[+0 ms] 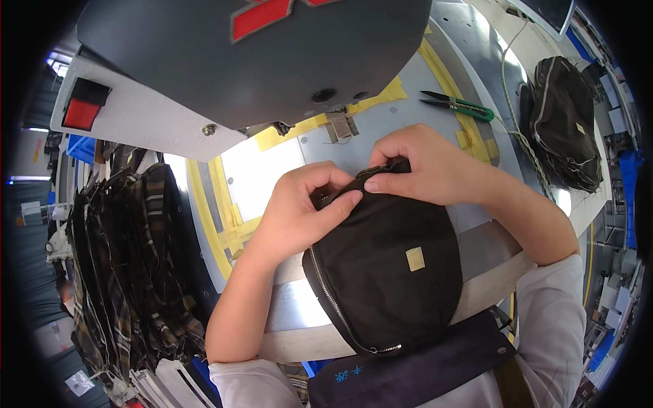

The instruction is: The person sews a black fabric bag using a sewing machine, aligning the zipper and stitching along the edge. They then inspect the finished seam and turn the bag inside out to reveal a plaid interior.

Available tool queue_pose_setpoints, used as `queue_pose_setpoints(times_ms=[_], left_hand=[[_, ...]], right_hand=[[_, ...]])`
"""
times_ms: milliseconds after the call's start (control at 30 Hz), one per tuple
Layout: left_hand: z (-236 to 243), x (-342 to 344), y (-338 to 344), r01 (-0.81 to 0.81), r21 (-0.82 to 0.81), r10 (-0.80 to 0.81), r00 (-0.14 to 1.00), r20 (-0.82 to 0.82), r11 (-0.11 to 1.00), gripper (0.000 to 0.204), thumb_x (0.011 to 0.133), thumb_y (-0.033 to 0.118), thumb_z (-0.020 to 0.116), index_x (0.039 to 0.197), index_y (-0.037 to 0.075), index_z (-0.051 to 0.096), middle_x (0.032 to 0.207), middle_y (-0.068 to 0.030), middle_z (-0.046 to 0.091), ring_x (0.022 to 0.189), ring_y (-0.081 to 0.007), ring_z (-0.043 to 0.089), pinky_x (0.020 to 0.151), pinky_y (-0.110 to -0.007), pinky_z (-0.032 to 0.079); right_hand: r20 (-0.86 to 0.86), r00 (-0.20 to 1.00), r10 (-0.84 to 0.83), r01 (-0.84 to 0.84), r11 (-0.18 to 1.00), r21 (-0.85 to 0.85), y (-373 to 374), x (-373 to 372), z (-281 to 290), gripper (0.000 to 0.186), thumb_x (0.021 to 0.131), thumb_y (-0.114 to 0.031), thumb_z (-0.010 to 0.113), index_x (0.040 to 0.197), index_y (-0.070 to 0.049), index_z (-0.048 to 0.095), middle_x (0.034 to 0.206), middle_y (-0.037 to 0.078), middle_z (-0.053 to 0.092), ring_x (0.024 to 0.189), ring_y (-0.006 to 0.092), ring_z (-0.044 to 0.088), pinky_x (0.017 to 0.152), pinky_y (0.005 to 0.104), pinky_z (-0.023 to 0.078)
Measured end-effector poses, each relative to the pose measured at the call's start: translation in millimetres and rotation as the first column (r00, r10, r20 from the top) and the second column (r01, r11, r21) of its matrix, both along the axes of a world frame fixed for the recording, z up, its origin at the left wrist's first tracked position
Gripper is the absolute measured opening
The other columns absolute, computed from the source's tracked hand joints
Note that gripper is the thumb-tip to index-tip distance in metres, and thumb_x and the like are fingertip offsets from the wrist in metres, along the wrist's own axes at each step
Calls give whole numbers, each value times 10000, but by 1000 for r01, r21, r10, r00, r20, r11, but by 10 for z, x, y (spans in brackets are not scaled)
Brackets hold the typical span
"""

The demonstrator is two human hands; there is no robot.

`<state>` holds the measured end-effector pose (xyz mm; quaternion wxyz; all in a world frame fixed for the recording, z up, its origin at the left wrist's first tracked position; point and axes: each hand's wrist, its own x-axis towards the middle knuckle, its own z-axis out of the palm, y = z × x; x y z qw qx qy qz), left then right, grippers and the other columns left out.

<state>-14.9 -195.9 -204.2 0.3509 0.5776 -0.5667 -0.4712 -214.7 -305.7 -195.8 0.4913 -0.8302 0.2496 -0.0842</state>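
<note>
A black fabric bag piece [388, 265] with a metal zipper along its left and lower edge hangs over the table's front edge toward my lap. A small pale yellow patch [415, 259] sits on its front. My left hand [309, 207] pinches the upper left of its top edge between thumb and fingers. Just to the right, my right hand [418, 166] grips the same edge, thumb in front and fingers behind. The fabric is bunched between the two hands. Beyond them, a small metal plate [340, 126] lies under the dark grey sewing machine head [258, 68].
Green-handled thread snips [459, 107] lie at the back right. A stack of black zippered bag pieces [564, 126] rests at the far right beside a pale cord [520, 132]. Plaid fabric pieces [129, 258] hang on the left. Yellow tape [218, 197] marks the metal table.
</note>
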Motion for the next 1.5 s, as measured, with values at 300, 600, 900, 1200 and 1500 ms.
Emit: queue_pose_setpoints(times_ms=[300, 600, 900, 1200, 1500], left_hand=[[16, 39, -20, 89, 73, -75, 982, -172, 993, 85, 861, 71, 681, 898, -1, 656, 753, 9, 588, 677, -49, 496, 616, -217, 415], [24, -9, 1, 69, -8, -70, 997, -19, 998, 95, 840, 59, 695, 821, -6, 629, 737, 0, 581, 656, -47, 485, 599, -215, 404], [-81, -63, 11, -57, -115, 52, 997, -52, 992, 95, 840, 66, 697, 818, -8, 641, 728, -14, 575, 661, -70, 498, 607, -231, 407], [-95, -109, -144, -198, -374, 354, 839, 413, 906, 112, 809, 94, 692, 812, -13, 658, 747, -85, 594, 750, -237, 589, 691, -345, 472], [-45, -53, -447, -298, -127, 323, 834, 447, 946, 148, 850, 138, 662, 917, 9, 632, 757, -21, 639, 702, -106, 591, 688, -260, 465]], right_hand=[[58, 994, 94, -97, 994, 47, -60, -49, -15, 229, 833, -224, 719, 861, -8, 646, 740, 90, 623, 690, 174, 566, 651, 310, 443], [5, 996, 84, -85, 996, 35, -11, -38, -1, 221, 836, -214, 711, 860, -3, 648, 755, 104, 635, 702, 215, 589, 661, 325, 457], [180, 978, -104, 98, 994, 38, 63, -43, -74, 189, 844, -172, 722, 830, 1, 648, 752, 47, 644, 729, 122, 598, 685, 272, 470], [15, 992, -125, 125, 966, -227, -184, 175, -123, 163, 822, -162, 698, 819, -11, 639, 684, 104, 612, 633, 196, 578, 596, 314, 437], [-285, 954, -94, 25, 971, -239, -484, 366, 31, 178, 791, -216, 691, 830, -43, 690, 782, 120, 685, 774, 289, 664, 696, 393, 516]])
